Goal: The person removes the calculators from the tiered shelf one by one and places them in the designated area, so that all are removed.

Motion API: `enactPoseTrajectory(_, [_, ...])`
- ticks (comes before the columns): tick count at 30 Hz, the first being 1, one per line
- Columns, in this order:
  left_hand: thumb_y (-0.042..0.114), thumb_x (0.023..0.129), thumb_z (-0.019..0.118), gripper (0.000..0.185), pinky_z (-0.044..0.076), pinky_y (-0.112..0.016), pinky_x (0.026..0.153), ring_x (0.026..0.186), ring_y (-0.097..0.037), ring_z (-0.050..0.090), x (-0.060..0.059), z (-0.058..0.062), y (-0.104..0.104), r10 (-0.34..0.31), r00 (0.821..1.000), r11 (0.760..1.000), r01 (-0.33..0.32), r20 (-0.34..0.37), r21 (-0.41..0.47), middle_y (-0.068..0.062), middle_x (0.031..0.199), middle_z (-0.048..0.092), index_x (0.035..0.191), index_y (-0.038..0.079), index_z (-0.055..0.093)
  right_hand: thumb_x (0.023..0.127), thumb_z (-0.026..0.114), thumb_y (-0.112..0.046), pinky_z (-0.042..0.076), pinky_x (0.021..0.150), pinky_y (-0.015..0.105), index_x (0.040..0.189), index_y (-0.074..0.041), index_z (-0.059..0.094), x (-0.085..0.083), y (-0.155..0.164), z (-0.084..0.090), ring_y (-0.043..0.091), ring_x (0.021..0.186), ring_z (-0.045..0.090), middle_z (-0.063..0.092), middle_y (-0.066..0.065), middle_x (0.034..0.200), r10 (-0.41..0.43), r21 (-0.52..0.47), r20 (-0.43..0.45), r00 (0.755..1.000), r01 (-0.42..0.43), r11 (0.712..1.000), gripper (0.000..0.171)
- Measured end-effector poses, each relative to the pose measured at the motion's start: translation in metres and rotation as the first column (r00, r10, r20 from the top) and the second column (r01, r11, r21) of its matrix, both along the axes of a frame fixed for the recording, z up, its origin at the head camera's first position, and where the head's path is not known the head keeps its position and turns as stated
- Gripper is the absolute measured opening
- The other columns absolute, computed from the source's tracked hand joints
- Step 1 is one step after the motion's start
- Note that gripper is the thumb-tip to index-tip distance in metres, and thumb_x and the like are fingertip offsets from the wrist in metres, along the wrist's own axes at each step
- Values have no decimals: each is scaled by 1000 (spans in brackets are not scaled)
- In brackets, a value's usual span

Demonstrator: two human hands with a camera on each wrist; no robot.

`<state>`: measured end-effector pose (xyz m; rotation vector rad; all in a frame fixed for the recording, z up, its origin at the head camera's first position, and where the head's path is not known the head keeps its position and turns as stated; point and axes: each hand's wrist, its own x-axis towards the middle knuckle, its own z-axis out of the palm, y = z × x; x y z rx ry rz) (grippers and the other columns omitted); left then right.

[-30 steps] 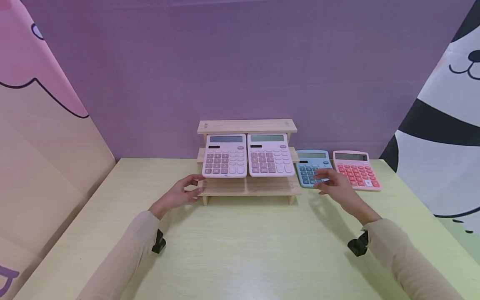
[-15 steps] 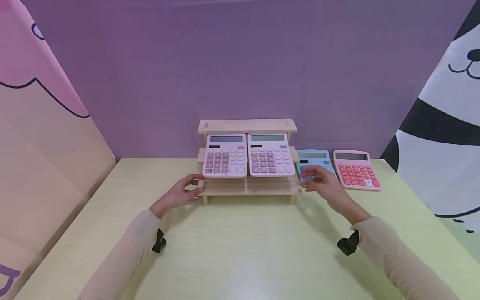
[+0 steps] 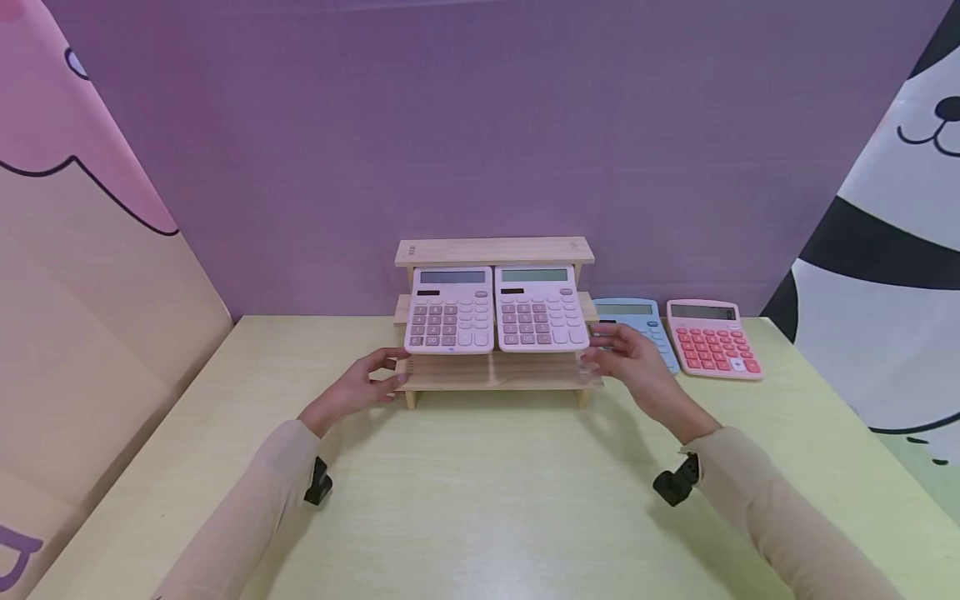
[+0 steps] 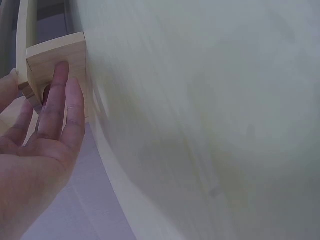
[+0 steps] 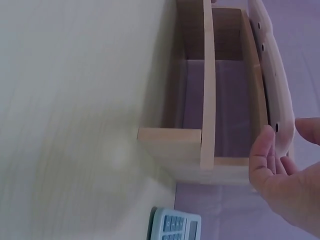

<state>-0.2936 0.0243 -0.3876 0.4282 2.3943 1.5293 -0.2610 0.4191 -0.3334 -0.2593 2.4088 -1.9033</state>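
Right hand point(image 3: 633, 358) has moved left from the blue calculator point(image 3: 637, 321) to the stepped wooden rack point(image 3: 495, 371) on the desk point(image 3: 480, 483), fingers relaxed; left hand point(image 3: 360, 387) keeps straight fingers against the rack's left end.

No legible text; key markings on pink calculators point(image 3: 495, 310) too small to read.

Blue calculator point(image 3: 637, 321) and red calculator point(image 3: 712, 340) side by side on yellow-green table point(image 3: 480, 500)
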Motion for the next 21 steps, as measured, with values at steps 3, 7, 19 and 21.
enactPoseTrajectory(3, [18,92,55,48,54,-38,85,105,-29,53,0,0,0,6,1000,1000,-6,4,-2,-17,125,40,136,12,37,93,51,-9,53,86,28,135,3,31,-2,-4,0,6,92,60,51,3,110,-11,-24,12,1000,11,1000,48])
enactPoseTrajectory(7, [18,92,54,48,54,-38,86,105,-29,53,1,0,0,0,1000,1000,0,4,-8,-18,126,39,137,10,36,92,53,-8,52,89,31,134,4,30,-4,-9,0,4,90,59,49,4,110,-32,-56,28,999,33,998,50])
enactPoseTrajectory(19, [19,93,54,48,54,-38,86,105,-29,53,2,2,0,-1,1000,1000,1,4,-11,-19,126,39,137,11,36,90,52,-2,52,90,30,134,4,29,-6,-18,-3,6,88,59,48,1,105,-67,-175,60,996,77,982,50])
enactPoseTrajectory(21, [19,93,54,48,54,-38,86,105,-29,53,2,2,1,2,1000,1000,-2,6,-11,-19,126,39,137,11,36,91,52,-2,50,92,32,135,3,28,-6,-19,-2,6,88,58,48,2,105,-71,-194,72,995,84,978,50])
